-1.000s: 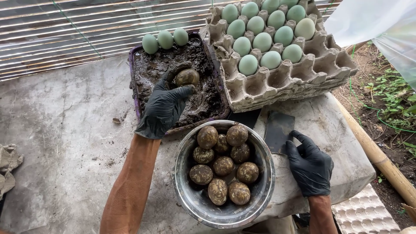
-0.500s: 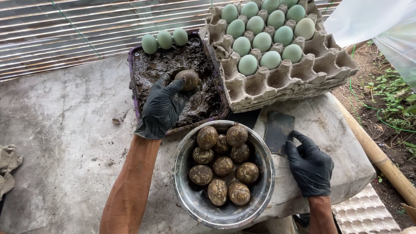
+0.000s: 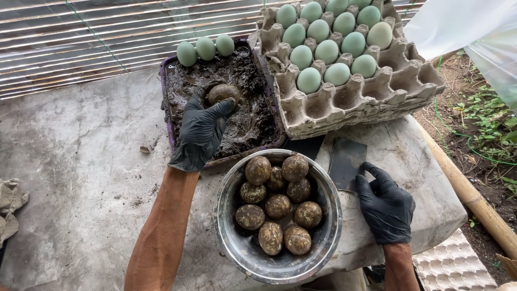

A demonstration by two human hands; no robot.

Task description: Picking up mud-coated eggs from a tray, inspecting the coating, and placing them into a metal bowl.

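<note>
My gloved left hand (image 3: pixel 202 132) had slid the mud-coated egg (image 3: pixel 223 92) up the purple tray (image 3: pixel 166 102), fingers curled round it, seemingly gripping though the far side was hidden, while my right hand (image 3: pixel 385 203) rested open, unmoved, beside the metal bowl (image 3: pixel 329 237).

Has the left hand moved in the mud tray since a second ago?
Yes, slightly. The left hand rolls the mud-coated egg a little farther up the mud tray, toward the three clean eggs at its far edge.
</note>
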